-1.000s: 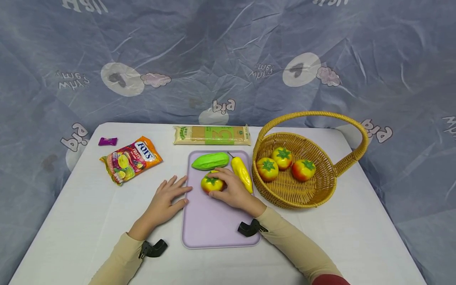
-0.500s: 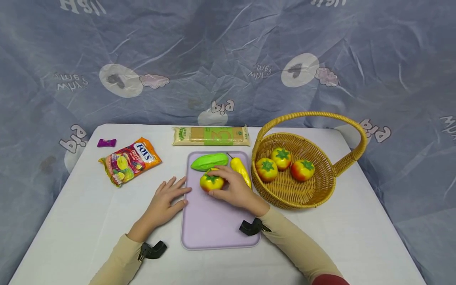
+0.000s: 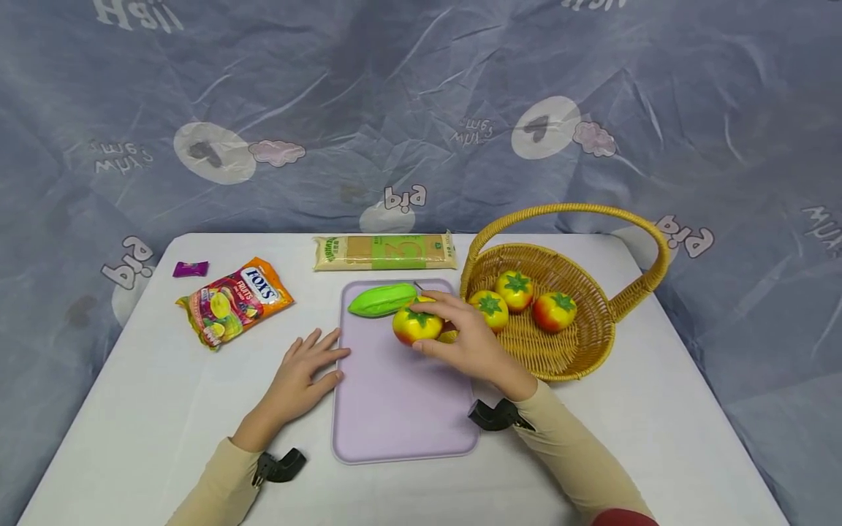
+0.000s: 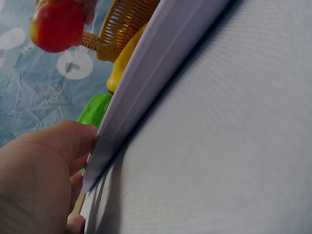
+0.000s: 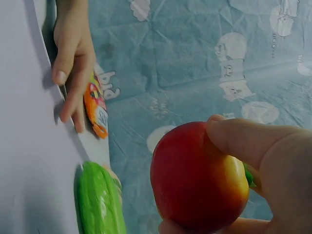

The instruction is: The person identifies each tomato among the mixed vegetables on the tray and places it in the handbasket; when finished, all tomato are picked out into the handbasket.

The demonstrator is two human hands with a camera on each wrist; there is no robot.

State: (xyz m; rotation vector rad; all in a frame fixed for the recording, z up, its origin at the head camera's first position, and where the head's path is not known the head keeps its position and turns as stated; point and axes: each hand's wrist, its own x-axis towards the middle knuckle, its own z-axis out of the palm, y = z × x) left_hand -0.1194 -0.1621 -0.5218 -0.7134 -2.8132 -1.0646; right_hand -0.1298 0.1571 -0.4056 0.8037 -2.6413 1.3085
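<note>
My right hand [image 3: 475,342] grips a red-and-yellow toy tomato [image 3: 409,329] with a green leafy top, thumb on one side and fingers on the other. In the right wrist view the tomato's red underside faces the camera, raised over the lilac tray [image 3: 401,409]. My left hand [image 3: 304,376] lies with spread fingers at the tray's left edge, fingertips touching the rim. A green ridged toy vegetable [image 3: 378,301] lies at the tray's far end. The yellow toy pepper [image 4: 124,58] on the tray is mostly hidden behind my right hand in the head view.
Right of the tray stands a wicker basket [image 3: 613,329] with a tall handle, holding three similar toy tomatoes [image 3: 554,313]. A noodle pack [image 3: 384,252] lies behind the tray. At the left are a FOX'S candy bag [image 3: 237,301] and a small purple candy [image 3: 191,269].
My right hand has lifted the tomato off the tray and moved it right, toward the basket. The left hand stays at the tray edge.
</note>
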